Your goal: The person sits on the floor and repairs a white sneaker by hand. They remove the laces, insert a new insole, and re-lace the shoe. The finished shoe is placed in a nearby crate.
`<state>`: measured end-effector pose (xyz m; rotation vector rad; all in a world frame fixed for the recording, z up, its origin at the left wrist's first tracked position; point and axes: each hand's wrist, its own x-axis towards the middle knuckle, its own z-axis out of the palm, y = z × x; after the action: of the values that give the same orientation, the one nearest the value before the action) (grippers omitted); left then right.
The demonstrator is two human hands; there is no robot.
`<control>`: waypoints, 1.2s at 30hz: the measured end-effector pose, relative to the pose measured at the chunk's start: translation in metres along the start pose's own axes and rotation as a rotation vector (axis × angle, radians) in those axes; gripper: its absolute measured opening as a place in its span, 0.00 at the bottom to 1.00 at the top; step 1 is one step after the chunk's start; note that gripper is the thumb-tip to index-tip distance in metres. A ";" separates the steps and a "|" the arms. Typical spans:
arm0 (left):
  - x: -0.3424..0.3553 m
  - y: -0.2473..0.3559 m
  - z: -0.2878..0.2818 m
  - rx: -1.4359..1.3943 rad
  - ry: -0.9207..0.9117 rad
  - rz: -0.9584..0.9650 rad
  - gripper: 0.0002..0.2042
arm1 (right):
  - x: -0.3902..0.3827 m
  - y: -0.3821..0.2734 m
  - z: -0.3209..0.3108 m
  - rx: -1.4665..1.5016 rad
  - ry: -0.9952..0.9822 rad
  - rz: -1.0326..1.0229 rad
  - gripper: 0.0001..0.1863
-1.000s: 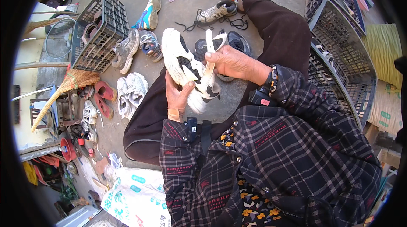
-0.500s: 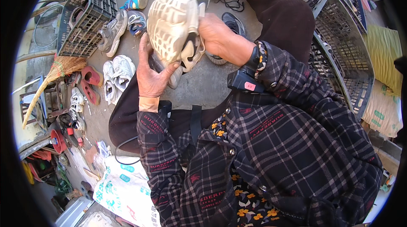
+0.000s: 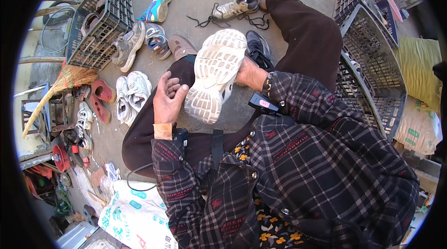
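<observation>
A white sports shoe (image 3: 218,70) is held up before me with its patterned sole facing the camera. My right hand (image 3: 252,75) grips it from the right side, its fingers hidden behind the shoe. On the other side, my left hand (image 3: 168,99) is open, fingers loosely bent and apart, close to the heel end but holding nothing. Just beyond the right hand, a dark lace-up shoe (image 3: 259,49) rests on the ground. A pale sneaker with black laces (image 3: 235,8) lies farther off.
At left are a black plastic crate (image 3: 106,21), a straw broom (image 3: 70,79), a white sneaker pair (image 3: 132,94), red slippers (image 3: 101,97) and a blue-and-yellow shoe (image 3: 158,6). More black crates (image 3: 372,63) stand at right. A printed white sack (image 3: 135,214) lies lower left.
The white shoe has come nearer and turned so its sole faces the camera. My left hand has let go of it. The pale sneaker with black laces shows more fully.
</observation>
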<state>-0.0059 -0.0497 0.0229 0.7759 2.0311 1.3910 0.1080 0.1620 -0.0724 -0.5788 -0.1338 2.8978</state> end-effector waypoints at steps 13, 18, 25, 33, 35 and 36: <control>-0.024 0.066 0.060 1.018 0.123 0.477 0.50 | -0.004 -0.016 0.039 0.191 -0.378 -0.159 0.24; -0.014 0.081 0.061 1.151 0.185 0.542 0.47 | -0.010 -0.011 0.057 0.157 -0.418 -0.170 0.27; 0.004 0.088 0.042 0.920 0.137 0.516 0.49 | -0.021 -0.016 0.100 0.066 -0.440 -0.192 0.23; 0.008 0.063 0.008 -0.245 -0.090 0.319 0.41 | -0.056 -0.038 0.164 -0.502 -0.515 -0.269 0.21; 0.000 0.051 0.008 -0.560 -0.143 0.265 0.38 | -0.067 -0.041 0.175 -0.551 -0.630 -0.196 0.25; -0.004 0.046 0.006 -0.665 -0.157 0.233 0.37 | -0.070 -0.041 0.180 -0.687 -0.693 -0.244 0.28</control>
<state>0.0079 -0.0350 0.0644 0.7921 1.2550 1.9150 0.1086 0.1793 0.1244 0.3764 -1.2120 2.6197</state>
